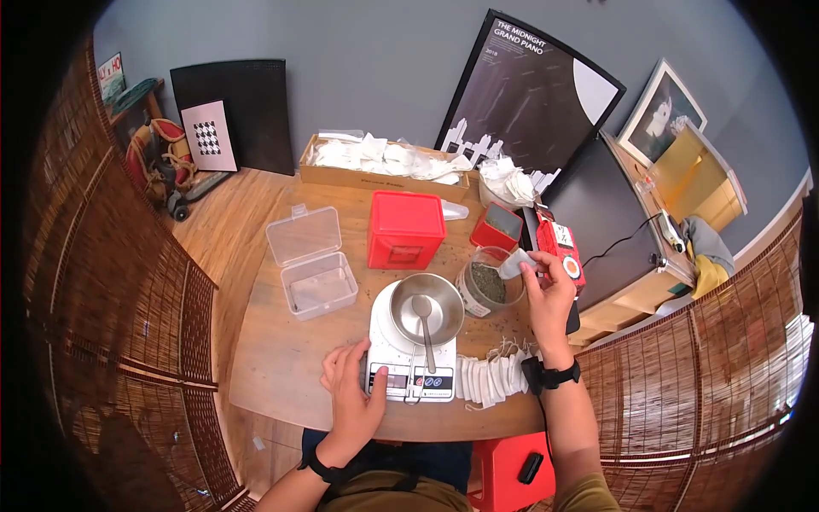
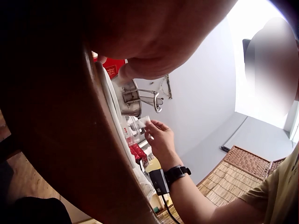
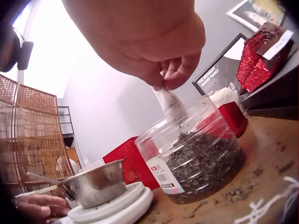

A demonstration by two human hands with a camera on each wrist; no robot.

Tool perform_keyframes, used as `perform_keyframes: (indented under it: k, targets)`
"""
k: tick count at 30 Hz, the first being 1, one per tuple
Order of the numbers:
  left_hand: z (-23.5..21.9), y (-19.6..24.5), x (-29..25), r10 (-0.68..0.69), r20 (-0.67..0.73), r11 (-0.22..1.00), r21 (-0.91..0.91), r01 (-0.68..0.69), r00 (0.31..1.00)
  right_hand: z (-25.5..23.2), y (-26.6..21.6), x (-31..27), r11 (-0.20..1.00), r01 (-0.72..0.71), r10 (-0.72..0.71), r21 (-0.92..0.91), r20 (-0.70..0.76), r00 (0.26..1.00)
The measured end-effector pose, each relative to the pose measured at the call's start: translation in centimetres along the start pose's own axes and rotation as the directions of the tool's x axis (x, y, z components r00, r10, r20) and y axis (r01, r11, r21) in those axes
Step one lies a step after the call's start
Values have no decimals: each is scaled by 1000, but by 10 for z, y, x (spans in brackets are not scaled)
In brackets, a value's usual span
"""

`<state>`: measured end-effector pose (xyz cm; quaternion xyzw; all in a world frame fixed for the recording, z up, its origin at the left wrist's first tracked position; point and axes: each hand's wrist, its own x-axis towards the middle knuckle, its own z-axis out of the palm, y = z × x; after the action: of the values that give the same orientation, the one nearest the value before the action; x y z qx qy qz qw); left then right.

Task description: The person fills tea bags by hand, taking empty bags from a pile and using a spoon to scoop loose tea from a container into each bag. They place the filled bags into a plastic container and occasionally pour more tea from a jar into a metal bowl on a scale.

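My right hand [image 1: 550, 299] pinches a small white tea bag [image 1: 514, 264] at the rim of a clear plastic jar [image 3: 148, 145]. In the right wrist view the bag hangs down at the jar's mouth, above dark dried tea leaves [image 3: 201, 156]. My left hand [image 1: 351, 397] rests at the left side of a white kitchen scale [image 1: 381, 337], its thumb by the display and its fingers spread on the table. A steel bowl [image 1: 450, 309] sits on the scale with a spoon [image 1: 424, 320] leaning in it.
A row of filled tea bags [image 1: 492, 380] lies right of the scale. Behind stand a red tin [image 1: 406, 230], an open clear box [image 1: 319, 286], a smaller red container [image 1: 490, 230] and a cardboard tray [image 1: 384, 181] of white bags. Loose leaves dot the table [image 1: 281, 375].
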<state>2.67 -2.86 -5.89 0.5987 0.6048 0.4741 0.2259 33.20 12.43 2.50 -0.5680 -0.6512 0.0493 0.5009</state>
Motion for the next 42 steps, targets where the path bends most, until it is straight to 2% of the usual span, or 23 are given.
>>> perform_keyframes:
  k: [3,7,9,16,18,19,22,29,31,32,34,38,40,42]
  targets:
    - [0,-1,-1,2,6,1000,-11,-2,1000,3,11,-1,997,-60,58,42,57,997]
    - [0,0,-1,0,8,1000,-7,0,1000,6,11,-2,995,-68,64,67,70,996]
    - [0,-1,-1,7,5,1000,-9,-7,1000,5,6,-2,998,-54,58,-32,129,990]
    - [0,-1,-1,11,1,1000,-7,-11,1000,6,4,-2,997,-44,49,-62,76,996]
    - [0,0,-1,9,5,1000,-9,-9,1000,7,5,-2,1000,-20,19,-16,-77,997]
    - [0,0,-1,7,5,1000,-8,-7,1000,7,3,-1,1000,-21,19,-16,-87,996]
    - [0,-1,-1,15,2,1000,-2,-15,1000,8,3,1,999,-50,50,10,-27,998]
    - [-1,0,0,17,4,1000,-12,-17,1000,4,0,0,996,-77,75,-39,-53,996]
    - [-1,-1,-1,16,5,1000,-13,-16,1000,3,1,1,996,-51,53,-72,24,998]
    - [0,-2,-2,17,4,1000,-11,-17,1000,3,1,-1,996,-53,55,-74,23,998]
    - [1,-2,-1,21,-3,1000,-11,-21,1000,7,-1,-1,999,-11,7,-49,-72,997]
    - [0,-1,-2,19,0,1000,-8,-19,1000,7,0,-1,999,-20,18,-40,-45,999]
    - [0,-1,-2,14,-4,1000,-10,-14,1000,6,-2,0,997,-17,19,-78,19,1000]
    - [-1,0,-1,16,-6,1000,-5,-16,1000,8,-4,-3,998,-11,10,-64,-19,1000]
